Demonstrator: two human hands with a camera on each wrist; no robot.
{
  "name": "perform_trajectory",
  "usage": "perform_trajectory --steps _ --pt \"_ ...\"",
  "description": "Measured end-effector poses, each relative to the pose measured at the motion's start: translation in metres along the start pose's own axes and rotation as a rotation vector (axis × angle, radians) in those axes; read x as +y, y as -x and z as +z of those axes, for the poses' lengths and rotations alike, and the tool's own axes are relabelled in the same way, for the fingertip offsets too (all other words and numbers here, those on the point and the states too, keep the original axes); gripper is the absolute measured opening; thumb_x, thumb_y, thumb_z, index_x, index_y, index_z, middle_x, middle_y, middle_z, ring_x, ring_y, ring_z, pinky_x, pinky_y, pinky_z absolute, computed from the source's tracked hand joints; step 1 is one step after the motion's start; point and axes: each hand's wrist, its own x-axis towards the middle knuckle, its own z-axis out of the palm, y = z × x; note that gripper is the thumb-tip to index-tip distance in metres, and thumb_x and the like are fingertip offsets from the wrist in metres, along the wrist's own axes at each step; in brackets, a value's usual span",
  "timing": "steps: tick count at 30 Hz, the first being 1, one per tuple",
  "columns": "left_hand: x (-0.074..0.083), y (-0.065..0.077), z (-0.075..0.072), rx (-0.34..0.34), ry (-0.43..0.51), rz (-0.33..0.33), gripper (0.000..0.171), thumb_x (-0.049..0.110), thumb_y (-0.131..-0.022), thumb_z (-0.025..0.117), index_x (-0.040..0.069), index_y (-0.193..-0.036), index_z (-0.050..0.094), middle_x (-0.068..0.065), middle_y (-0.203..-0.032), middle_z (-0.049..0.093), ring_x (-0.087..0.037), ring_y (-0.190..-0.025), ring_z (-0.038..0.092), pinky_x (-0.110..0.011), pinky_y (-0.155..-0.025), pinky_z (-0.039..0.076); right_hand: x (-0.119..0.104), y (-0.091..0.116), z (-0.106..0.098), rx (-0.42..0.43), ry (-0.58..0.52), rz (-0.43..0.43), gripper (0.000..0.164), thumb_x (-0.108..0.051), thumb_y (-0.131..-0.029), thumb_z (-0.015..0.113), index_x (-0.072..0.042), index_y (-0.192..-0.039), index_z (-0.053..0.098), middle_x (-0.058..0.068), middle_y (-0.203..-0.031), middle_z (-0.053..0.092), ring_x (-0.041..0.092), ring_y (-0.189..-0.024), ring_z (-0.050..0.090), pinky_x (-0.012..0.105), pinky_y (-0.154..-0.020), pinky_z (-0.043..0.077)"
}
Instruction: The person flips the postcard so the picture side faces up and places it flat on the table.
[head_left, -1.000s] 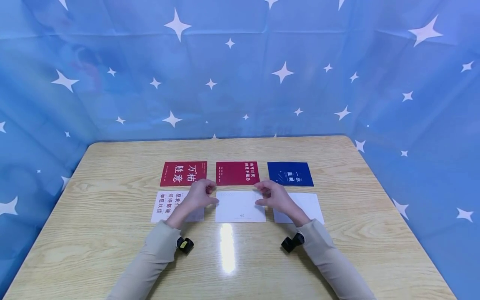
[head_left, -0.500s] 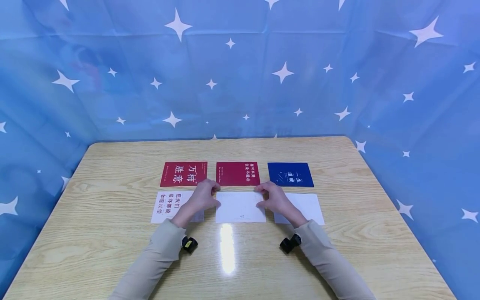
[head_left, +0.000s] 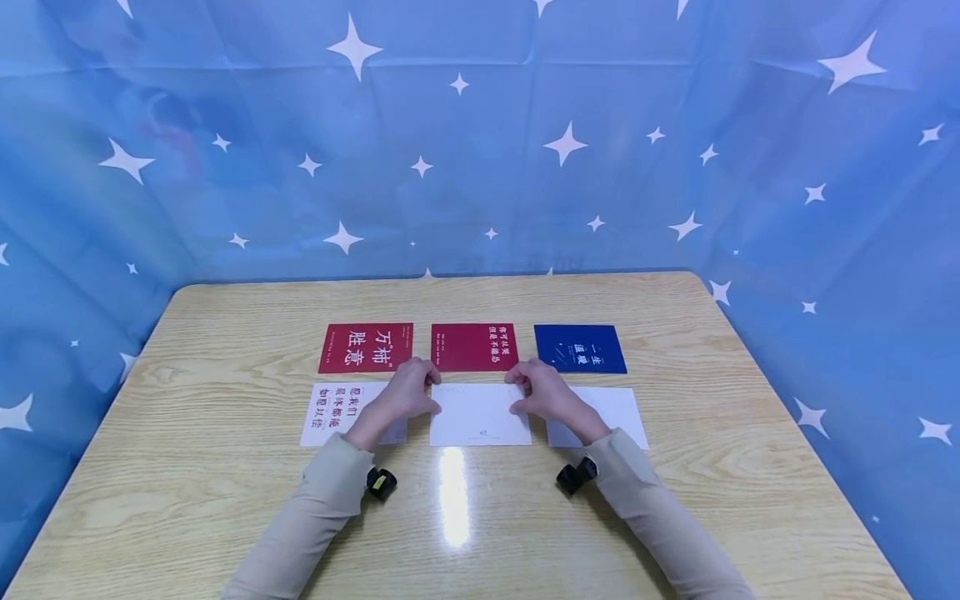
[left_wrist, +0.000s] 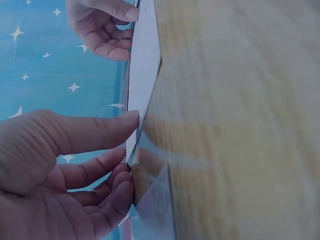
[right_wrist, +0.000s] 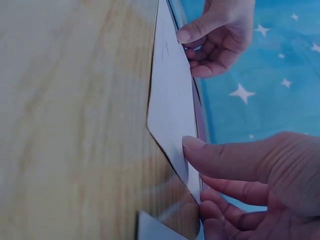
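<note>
A blue curtain [head_left: 615, 100] with white stars hangs just behind the far edge of the wooden tabletop [head_left: 225, 375], where broad stretches of plain wood to the left, to the right and toward the person leave ample room for the forearms. The six cards lie in two rows: the left red card [head_left: 348, 354], the middle red card [head_left: 471, 352] and the blue card [head_left: 555, 340] farther off, the printed white card [head_left: 321, 421], the middle white card [head_left: 480, 410] and the right white card [head_left: 628, 408] nearer. The left hand [head_left: 405, 393] and right hand [head_left: 550, 393] are each narrowed to a light pinch on the far corners of the middle white card, thumbs on the short sides and the other fingers curled at the far edge; whether it lies fully flat, I cannot tell. Squaring it well probably calls for even, gentle pressure from both sides, since a hard squeeze could bow the paper. Both hands overlie the neighbouring white cards, so low knuckles could drag those. The gaps beside the middle white card are narrow, and the strip before the middle red card is narrower, so only small nudges seem safe.
</note>
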Motion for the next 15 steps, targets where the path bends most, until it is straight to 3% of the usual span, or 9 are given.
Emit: perform_trajectory --steps 7,15 --pt "0.0008 -0.0018 -0.0012 -0.033 0.009 0.003 0.036 -0.006 -0.063 0.077 -0.002 -0.091 0.056 -0.007 -0.078 0.050 -0.018 -0.072 0.046 -0.028 -0.064 0.043 -0.0014 -0.0019 -0.0025 -0.031 0.021 0.012 0.033 -0.003 -0.069 0.081 -0.004 -0.097 0.063 0.005 -0.089 0.053 0.020 -0.085 0.046 0.029 -0.074 0.044" --pt "0.0009 -0.0017 -0.0009 -0.038 -0.002 -0.003 0.038 -0.006 -0.065 0.077 -0.001 -0.095 0.056 -0.004 -0.072 0.049 -0.016 -0.065 0.044 -0.026 -0.060 0.040 -0.0036 -0.0025 -0.0043 -0.046 0.072 -0.048 0.036 -0.004 -0.069 0.082 -0.003 -0.095 0.058 0.005 -0.091 0.053 0.021 -0.086 0.045 0.031 -0.075 0.042"
